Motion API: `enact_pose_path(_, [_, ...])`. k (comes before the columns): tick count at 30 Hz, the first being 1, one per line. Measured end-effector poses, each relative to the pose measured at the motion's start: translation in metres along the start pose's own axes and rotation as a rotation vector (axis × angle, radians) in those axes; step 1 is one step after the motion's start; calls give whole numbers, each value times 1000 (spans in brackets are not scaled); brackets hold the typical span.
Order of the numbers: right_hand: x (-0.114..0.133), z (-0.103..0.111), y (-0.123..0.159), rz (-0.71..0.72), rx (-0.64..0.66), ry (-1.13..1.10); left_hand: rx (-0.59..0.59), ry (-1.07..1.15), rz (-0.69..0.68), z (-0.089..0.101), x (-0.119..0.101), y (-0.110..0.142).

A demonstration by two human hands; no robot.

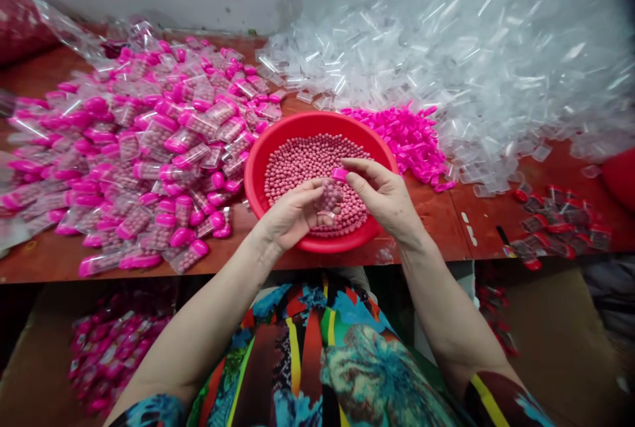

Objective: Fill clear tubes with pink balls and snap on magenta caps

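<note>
Above a red basin point(254, 179) of small pink balls point(302, 153), both my hands are close together. My left hand point(292, 212) is closed around a small clear container point(329, 195) with pink balls inside. Between the thumb and fingers of my right hand point(381, 195) is a bright pink cap point(340, 174), held just above and to the right of the container, apart from it. A pile of loose pink caps point(414, 143) lies against the basin's right side. To the left spreads a heap of filled containers with pink caps point(163, 129).
Empty clear containers point(446, 57) form a large heap at the back right. Small red-capped containers point(560, 225) lie on the red-brown table point(436, 222) at the right. Below the front edge, a box holds pink packages point(119, 348).
</note>
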State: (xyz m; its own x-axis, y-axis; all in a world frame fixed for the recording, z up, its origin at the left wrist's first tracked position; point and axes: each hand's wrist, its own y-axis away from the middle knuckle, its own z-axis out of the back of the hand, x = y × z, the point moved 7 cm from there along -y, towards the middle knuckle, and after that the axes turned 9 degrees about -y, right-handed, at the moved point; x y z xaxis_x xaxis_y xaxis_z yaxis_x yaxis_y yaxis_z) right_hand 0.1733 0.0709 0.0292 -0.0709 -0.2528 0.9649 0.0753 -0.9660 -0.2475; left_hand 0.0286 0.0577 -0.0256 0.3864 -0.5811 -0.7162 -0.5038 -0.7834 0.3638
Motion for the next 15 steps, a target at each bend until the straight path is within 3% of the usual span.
enact_pose_path(8, [12,-6,1,167,144,413,-56,2,-41,7,4,-8])
enact_pose_path(12, [6,3,-2,247,93,697,-79,33,-32,9,4,-10])
enact_pose_path(15, [1,10,-3,220,-14,622,-76,78,-35,9,3,-11])
